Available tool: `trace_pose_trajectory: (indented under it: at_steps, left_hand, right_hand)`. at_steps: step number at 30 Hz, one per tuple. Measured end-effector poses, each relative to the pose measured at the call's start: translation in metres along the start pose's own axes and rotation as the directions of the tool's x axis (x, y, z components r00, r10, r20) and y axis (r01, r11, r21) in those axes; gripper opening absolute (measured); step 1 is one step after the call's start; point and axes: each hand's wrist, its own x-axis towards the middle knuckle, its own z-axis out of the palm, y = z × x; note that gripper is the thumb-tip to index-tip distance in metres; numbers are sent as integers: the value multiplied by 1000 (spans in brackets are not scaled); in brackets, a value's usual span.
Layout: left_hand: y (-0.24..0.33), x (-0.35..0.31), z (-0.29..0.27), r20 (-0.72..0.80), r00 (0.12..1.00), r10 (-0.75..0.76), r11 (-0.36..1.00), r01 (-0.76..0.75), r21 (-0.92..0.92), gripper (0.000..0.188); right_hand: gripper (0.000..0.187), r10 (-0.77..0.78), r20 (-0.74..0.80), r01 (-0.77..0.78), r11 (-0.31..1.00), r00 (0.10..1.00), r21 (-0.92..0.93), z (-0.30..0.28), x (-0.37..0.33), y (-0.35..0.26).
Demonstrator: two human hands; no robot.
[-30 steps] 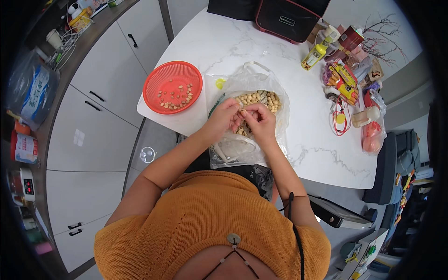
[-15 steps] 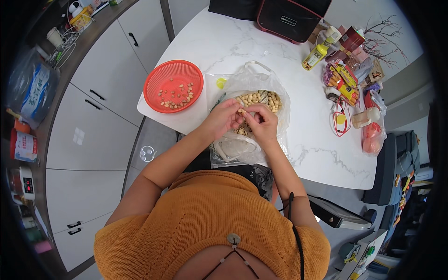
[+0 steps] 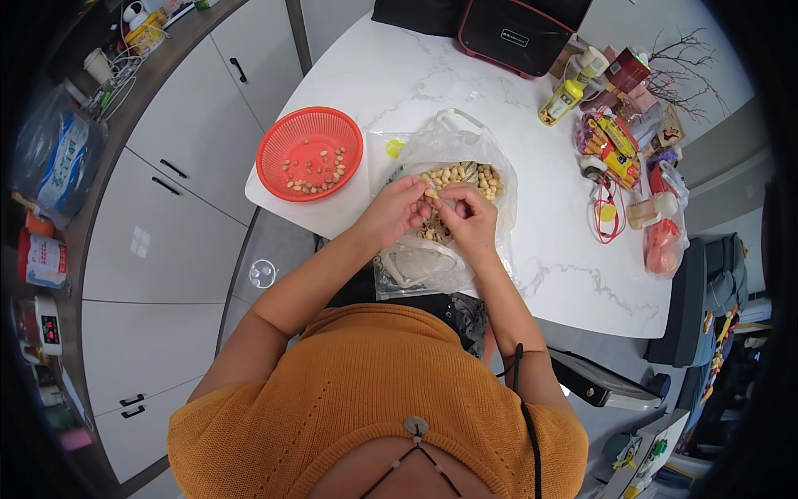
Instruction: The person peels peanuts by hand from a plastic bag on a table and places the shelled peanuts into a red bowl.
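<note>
Over an open white plastic bag [image 3: 501,212], both my hands meet on one pale peanut [image 3: 431,193]. My left hand [image 3: 397,209] pinches it from the left with thumb and fingertips. From the right, my right hand [image 3: 470,218] has its thumb and bent index finger closed on the same peanut. Whole peanuts in the shell [image 3: 482,179] fill the far part of the bag, and broken shells [image 3: 431,229] lie under my hands. A red plastic colander [image 3: 270,170] to the left holds loose shelled kernels [image 3: 320,170].
The bag and colander rest on a white marbled table [image 3: 582,283]. At its far side sits a black case with red trim [image 3: 515,37]. A yellow bottle [image 3: 564,100], snack packages [image 3: 611,145] and a red cord [image 3: 609,212] crowd the right edge. White cabinets [image 3: 166,241] line the left.
My fingers have shifted slightly around the peanut, which shows more between the fingertips now. My right hand has moved a touch to the right; the bag and colander look unchanged.
</note>
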Motion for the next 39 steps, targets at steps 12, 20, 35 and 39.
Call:
trace_pose_trajectory:
  at_steps: [12,20,35,39]
  left_hand:
    - [2,-1,-1,7,1000,-9,999,9,-50,11]
    - [7,-4,4,-7,997,-73,989,72,-133,10]
    - [28,-27,12,-221,945,241,882,-119,455,6]
    - [46,-31,-5,-206,873,442,773,-254,581,5]
  right_hand:
    - [13,4,38,-8,995,999,96,1,0,1]
    - [13,215,91,-233,914,972,331,-7,1,16]
    - [9,161,-19,-162,975,987,-152,-23,21,17]
    - [16,8,77,35,836,997,-548,-22,28,18]
